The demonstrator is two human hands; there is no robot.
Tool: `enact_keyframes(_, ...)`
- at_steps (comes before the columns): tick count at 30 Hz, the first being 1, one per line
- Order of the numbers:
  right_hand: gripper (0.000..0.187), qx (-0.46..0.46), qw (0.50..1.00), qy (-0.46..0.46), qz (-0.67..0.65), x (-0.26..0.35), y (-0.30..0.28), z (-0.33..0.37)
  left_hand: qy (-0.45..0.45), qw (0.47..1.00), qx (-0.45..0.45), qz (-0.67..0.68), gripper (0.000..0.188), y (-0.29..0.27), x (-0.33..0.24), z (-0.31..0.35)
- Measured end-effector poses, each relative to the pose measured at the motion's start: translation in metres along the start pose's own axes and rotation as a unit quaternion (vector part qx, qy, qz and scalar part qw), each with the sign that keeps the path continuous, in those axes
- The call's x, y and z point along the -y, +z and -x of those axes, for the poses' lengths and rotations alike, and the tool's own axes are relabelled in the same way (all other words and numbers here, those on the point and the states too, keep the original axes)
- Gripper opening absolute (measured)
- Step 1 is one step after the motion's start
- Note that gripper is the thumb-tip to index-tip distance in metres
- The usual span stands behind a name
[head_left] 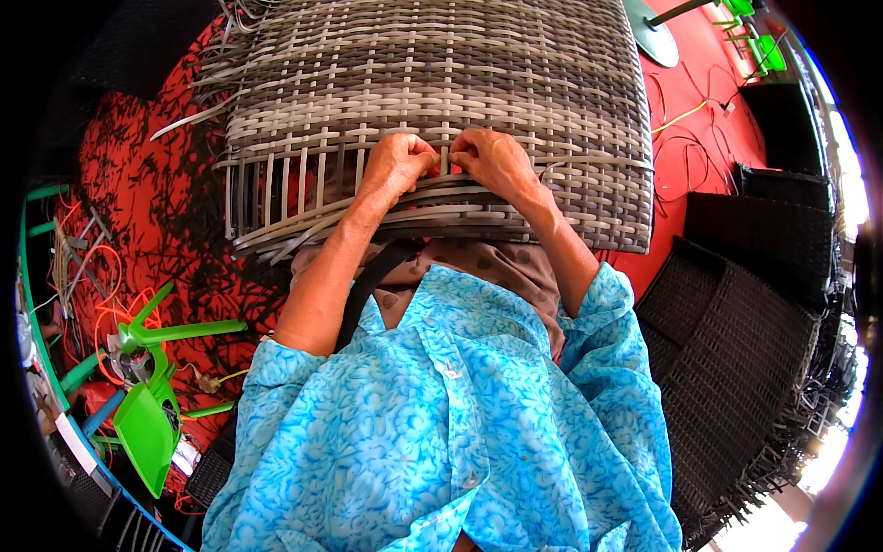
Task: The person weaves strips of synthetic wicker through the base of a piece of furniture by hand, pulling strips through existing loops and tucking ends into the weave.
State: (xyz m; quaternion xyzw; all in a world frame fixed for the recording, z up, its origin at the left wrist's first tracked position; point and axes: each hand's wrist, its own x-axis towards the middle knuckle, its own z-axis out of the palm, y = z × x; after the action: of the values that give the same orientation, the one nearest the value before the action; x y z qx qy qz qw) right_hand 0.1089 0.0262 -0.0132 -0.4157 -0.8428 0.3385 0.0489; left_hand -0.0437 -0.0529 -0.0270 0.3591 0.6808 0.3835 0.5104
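Just beyond the lap, a wicker panel with its near-left strip unwoven

Far left, a green plastic seat [147, 437] lies by the red floor [685, 120], where dark scraps are scattered. Next comes the wicker panel [437, 87], lying directly in front of the person, its near edge over brown patterned cloth. Loose strand ends [276, 244] bunch at its near-left corner, below a row of bare upright strips. These strands look smooth, springy and rather slippery, likely light and tough but apt to kink; each would be best pinched flat near the weave. The panel itself seems stiff and bulky, steadier gripped by its closed right edge than by the open ribs.

At the gap's middle, the left hand [397, 167] is curled, thumb close to forefinger, touching the weave. Just beside it, the right hand [498, 164] mirrors that near-closed pinch, a pale upright strip between them. I cannot tell whether either has a strand caught. Rightward the weave is tight; beyond stands a dark woven piece [736, 377].
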Motion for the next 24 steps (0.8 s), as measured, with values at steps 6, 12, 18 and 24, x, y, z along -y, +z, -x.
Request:
enact_keyframes(6, 0.021, -0.053, 0.993, -0.083, -0.071, 0.008, 0.007, -0.003, 0.001, 0.996, -0.010, 0.092, 0.015, -0.028, 0.006, 0.002)
enact_keyframes(12, 0.023, 0.070, 0.987, 0.019, -0.146, 0.023, 0.005, -0.009, -0.020, 0.992, -0.004, 0.122, 0.017, -0.034, 0.014, 0.010)
enact_keyframes(18, 0.023, 0.026, 0.999, 0.006, -0.021, 0.022, 0.019, -0.017, 0.005, 0.995, -0.001, -0.097, 0.022, -0.037, 0.005, 0.017)
enact_keyframes(24, 0.021, 0.044, 0.996, 0.023, 0.073, 0.040, 0.030, -0.029, -0.023, 0.985, 0.066, -0.156, 0.025, -0.043, 0.006, 0.007)
